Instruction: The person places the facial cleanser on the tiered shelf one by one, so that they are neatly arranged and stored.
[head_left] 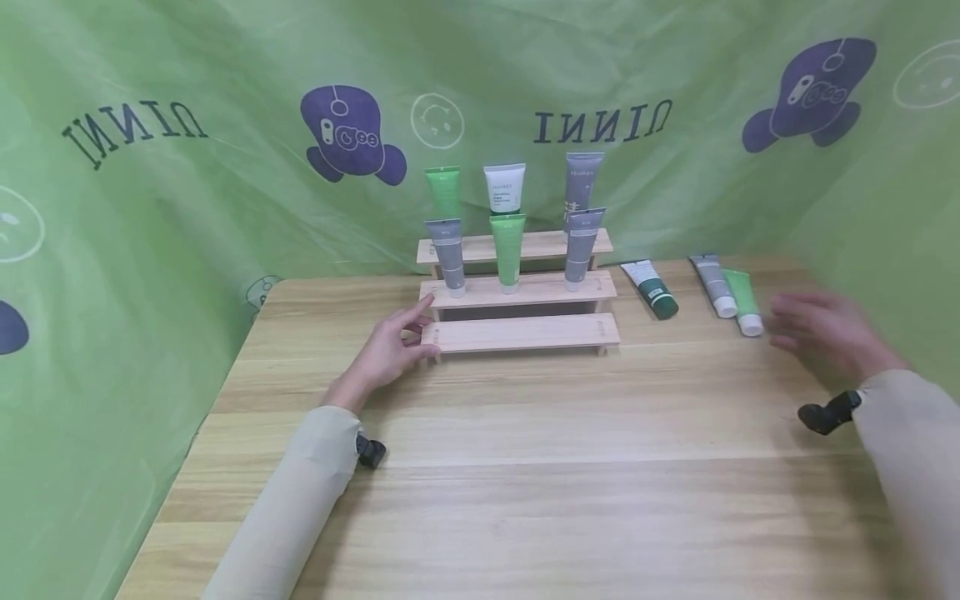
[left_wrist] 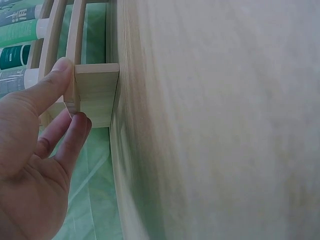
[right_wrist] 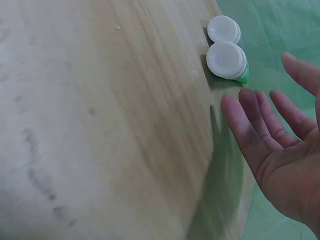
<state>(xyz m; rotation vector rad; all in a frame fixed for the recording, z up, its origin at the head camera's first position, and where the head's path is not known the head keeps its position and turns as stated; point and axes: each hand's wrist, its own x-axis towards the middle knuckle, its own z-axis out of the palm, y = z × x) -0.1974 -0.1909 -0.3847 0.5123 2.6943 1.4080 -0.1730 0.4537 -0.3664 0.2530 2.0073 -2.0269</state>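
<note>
At the left end of a three-step wooden display rack [head_left: 517, 333], my left hand [head_left: 386, 348] pinches the lowest board between thumb and fingers; the left wrist view shows the thumb [left_wrist: 59, 75] on one face and fingertips on the other. My right hand [head_left: 832, 329], blurred in the head view, hovers with fingers extended and nothing in them. Just left of it lies a green tube [head_left: 742, 300] with a white cap [right_wrist: 226, 60], against a grey tube [head_left: 712, 283]. A white and dark green tube [head_left: 651, 287] lies between them and the rack.
On the middle step stand a grey tube [head_left: 450, 257], a green tube [head_left: 508, 254] and another grey tube [head_left: 582, 250]. Behind, the top step bears a green tube [head_left: 444, 192], a white tube [head_left: 505, 187] and a taller grey tube [head_left: 581, 179]. Green cloth [head_left: 225, 208] surrounds the wooden table [head_left: 562, 500].
</note>
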